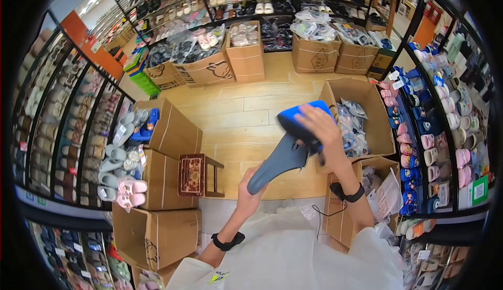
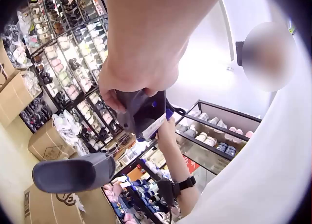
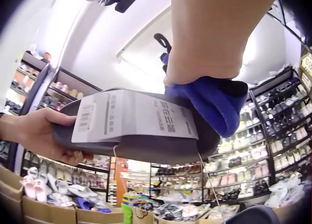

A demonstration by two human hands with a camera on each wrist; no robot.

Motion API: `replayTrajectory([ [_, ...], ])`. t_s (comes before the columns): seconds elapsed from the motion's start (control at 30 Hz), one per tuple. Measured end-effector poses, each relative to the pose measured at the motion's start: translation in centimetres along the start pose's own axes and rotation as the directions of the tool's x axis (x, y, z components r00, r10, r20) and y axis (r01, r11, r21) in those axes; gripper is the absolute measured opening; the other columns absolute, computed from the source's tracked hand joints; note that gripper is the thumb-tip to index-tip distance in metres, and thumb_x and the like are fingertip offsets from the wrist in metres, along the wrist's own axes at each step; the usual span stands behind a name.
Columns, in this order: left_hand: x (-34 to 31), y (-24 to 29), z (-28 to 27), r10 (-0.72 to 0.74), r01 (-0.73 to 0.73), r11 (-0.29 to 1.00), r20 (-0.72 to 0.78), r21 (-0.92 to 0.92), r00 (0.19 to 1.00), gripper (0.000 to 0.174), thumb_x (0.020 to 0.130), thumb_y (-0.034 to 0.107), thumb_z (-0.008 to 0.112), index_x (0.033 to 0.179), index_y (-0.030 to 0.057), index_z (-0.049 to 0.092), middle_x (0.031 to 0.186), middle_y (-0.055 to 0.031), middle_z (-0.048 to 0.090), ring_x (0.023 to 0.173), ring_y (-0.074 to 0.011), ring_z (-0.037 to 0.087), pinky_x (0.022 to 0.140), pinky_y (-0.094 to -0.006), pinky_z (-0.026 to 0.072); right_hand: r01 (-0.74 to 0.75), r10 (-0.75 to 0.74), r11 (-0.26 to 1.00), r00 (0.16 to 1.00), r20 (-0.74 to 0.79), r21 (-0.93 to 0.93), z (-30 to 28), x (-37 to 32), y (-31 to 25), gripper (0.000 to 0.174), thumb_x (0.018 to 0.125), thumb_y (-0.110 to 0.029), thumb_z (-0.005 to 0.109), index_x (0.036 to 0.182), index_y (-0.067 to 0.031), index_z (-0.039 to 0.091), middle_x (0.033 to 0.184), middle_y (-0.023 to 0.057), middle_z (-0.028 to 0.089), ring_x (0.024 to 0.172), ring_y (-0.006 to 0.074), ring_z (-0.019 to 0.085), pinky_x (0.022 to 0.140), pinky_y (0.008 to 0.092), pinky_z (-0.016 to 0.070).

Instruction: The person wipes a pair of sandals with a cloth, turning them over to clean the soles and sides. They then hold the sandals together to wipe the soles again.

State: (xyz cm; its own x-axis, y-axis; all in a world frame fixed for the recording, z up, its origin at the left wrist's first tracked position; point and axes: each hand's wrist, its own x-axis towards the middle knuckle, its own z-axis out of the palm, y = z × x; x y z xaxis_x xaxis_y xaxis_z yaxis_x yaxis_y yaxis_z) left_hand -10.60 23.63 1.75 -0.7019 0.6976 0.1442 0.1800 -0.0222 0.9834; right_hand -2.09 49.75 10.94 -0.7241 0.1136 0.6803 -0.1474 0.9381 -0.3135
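Observation:
My left hand [image 1: 249, 193] grips one end of a dark grey slipper [image 1: 275, 167], thumb on one face and fingers on the other in the right wrist view. A white printed paper label [image 3: 134, 116] wraps the slipper, and strings hang from it. My right hand [image 1: 322, 127] holds a blue cloth [image 3: 214, 104] with black parts against the slipper's other end; its fingers lie over the blue in the head view, and its fingertips are hidden in the right wrist view. A second dark slipper [image 2: 73, 174] hangs below the first, sole showing in the left wrist view.
Open cardboard boxes [image 1: 170, 235] of footwear stand left and right, more along the back. A small red-topped stool [image 1: 192, 175] stands on the wooden floor [image 1: 230, 106] at left. Shoe racks [image 1: 68, 127] surround the area. Another person [image 2: 269, 56] appears in the left wrist view.

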Motion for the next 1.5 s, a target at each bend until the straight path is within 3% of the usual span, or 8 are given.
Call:
replayTrajectory([
  [0.37,10.3,-4.5,7.4,-0.059,0.095,0.993,0.383,-0.076,0.922,0.054,0.094,0.013,0.070,0.143,0.0017,0.052,0.137,-0.0160,0.060,0.126,-0.0266,0.058,0.108,-0.0378,0.0441,0.067,-0.035,0.982,0.983,0.180,-0.174,-0.6,-4.8,0.9,0.047,0.088,-0.013,0.058,0.135,-0.0115,0.062,0.142,0.0120,0.060,0.132,0.0305,0.057,0.111,0.0440,0.0453],
  [0.43,11.4,-10.0,7.2,0.098,-0.232,0.962,0.608,0.146,0.788,0.065,0.093,0.025,0.072,0.148,0.0040,0.045,0.149,-0.0187,0.052,0.138,-0.0319,0.051,0.114,-0.0461,0.0416,0.088,-0.043,0.970,0.980,0.196,-0.225,-1.1,-4.8,0.3,0.045,0.086,-0.016,0.060,0.131,-0.0130,0.065,0.137,0.0092,0.063,0.126,0.0258,0.061,0.107,0.0391,0.0478],
  [0.57,16.4,-7.9,11.2,0.017,0.002,1.000,0.737,-0.025,0.675,0.055,0.090,0.007,0.070,0.142,0.0007,0.054,0.140,-0.0181,0.057,0.130,-0.0295,0.056,0.109,-0.0408,0.0437,-0.163,0.242,0.915,0.954,0.177,-0.370,-3.8,-5.8,3.2,0.054,0.083,-0.012,0.063,0.137,-0.0111,0.060,0.143,0.0120,0.058,0.133,0.0271,0.055,0.113,0.0431,0.0417],
  [0.77,23.6,-3.6,15.4,0.118,-0.003,0.991,0.881,-0.131,0.458,0.064,0.081,-0.009,0.065,0.143,0.0017,0.056,0.121,-0.0151,0.062,0.116,-0.0257,0.062,0.102,-0.0334,0.0455,-0.631,0.679,0.519,0.714,-0.170,-0.577,-9.2,-6.2,5.3,0.078,0.065,-0.014,0.079,0.140,-0.0114,0.058,0.145,0.0133,0.056,0.137,0.0316,0.051,0.115,0.0482,0.0389],
  [1.03,23.9,-6.6,22.1,0.219,0.129,0.963,0.966,-0.236,0.135,0.060,0.085,0.005,0.071,0.142,0.0014,0.053,0.135,-0.0177,0.059,0.124,-0.0321,0.058,0.106,-0.0390,0.0444,-0.633,0.689,0.342,0.671,-0.273,-0.694,-3.3,-6.6,0.9,0.059,0.083,-0.016,0.061,0.142,-0.0125,0.056,0.147,0.0127,0.055,0.136,0.0304,0.053,0.113,0.0462,0.0416],
  [1.1,22.9,-11.6,22.7,0.363,-0.324,0.876,0.931,-0.358,-0.048,0.074,0.087,0.029,0.078,0.147,0.0030,0.043,0.145,-0.0185,0.053,0.135,-0.0329,0.053,0.109,-0.0461,0.0442,-0.623,0.706,0.314,0.657,-0.262,-0.716,-2.0,-6.7,-0.8,0.053,0.087,-0.018,0.058,0.140,-0.0145,0.059,0.145,0.0108,0.057,0.134,0.0278,0.055,0.111,0.0431,0.0431],
  [1.3,18.9,-5.9,25.2,0.206,0.219,0.965,0.933,-0.143,-0.295,0.051,0.086,0.005,0.072,0.133,-0.0036,0.057,0.126,-0.0143,0.063,0.117,-0.0259,0.061,0.101,-0.0346,0.0471,-0.747,0.764,0.031,0.446,-0.466,-0.664,-4.4,-9.9,-8.7,0.060,0.083,-0.015,0.061,0.142,-0.0131,0.055,0.148,0.0124,0.055,0.138,0.0285,0.052,0.116,0.0453,0.0391],
  [1.5,13.5,-0.5,25.9,0.211,0.186,0.972,0.880,-0.143,-0.426,0.036,0.088,-0.002,0.068,0.123,-0.0067,0.061,0.108,-0.0117,0.061,0.102,-0.0184,0.060,0.091,-0.0301,0.0470,-0.819,0.527,-0.401,0.161,-0.835,-0.411,-6.5,-14.5,-17.6,0.072,0.068,-0.016,0.077,0.138,-0.0106,0.061,0.147,0.0134,0.055,0.137,0.0333,0.051,0.114,0.0493,0.0386],
])
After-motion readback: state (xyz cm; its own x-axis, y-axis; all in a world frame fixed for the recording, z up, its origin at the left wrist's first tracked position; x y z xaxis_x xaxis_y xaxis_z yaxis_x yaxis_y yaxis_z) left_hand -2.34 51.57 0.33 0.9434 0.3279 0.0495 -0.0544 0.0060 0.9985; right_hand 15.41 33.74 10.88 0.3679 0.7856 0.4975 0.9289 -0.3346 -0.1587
